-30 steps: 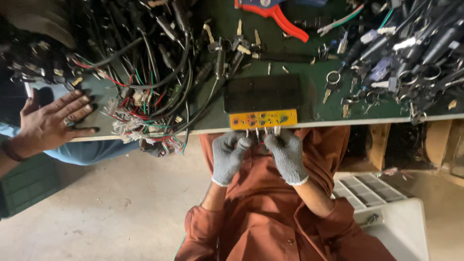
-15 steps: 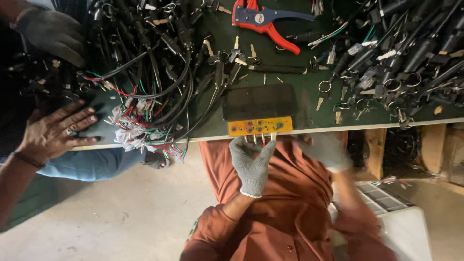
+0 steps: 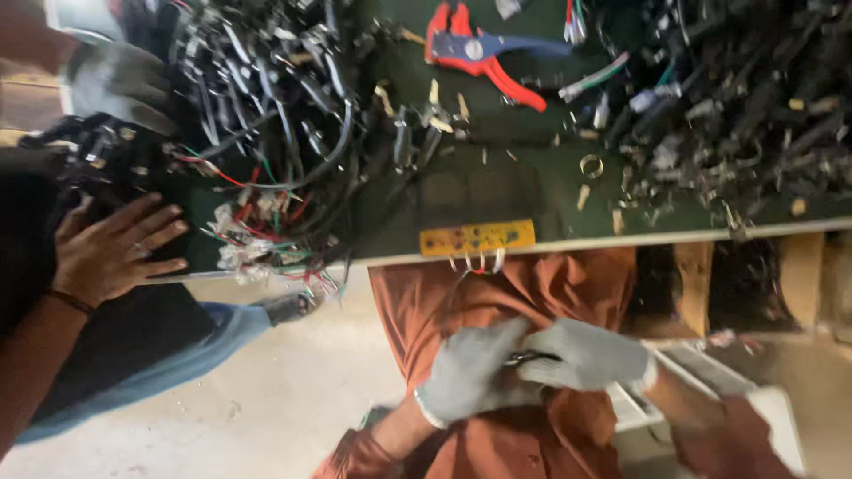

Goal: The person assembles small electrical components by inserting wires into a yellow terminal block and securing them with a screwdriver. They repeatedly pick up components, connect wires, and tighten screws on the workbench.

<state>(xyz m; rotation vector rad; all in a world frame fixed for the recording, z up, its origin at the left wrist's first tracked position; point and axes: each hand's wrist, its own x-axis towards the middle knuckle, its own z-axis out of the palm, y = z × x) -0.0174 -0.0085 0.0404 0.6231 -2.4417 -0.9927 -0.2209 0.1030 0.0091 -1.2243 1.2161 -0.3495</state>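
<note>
Below the edge of a green workbench point(image 3: 532, 191), a person in grey knit gloves is bringing both hands together over an orange lap, the left hand point(image 3: 466, 377) and right hand point(image 3: 590, 355) pinching a small dark item point(image 3: 530, 358) between them; blur is hiding what it is. Above, a yellow terminal strip point(image 3: 477, 238) is sitting at the bench edge beside a tangle of wire harnesses point(image 3: 284, 151). Steadying the piece close to the body is likely helping the grip. A co-worker's bare hand point(image 3: 111, 253) is resting, fingers spread, at left
</note>
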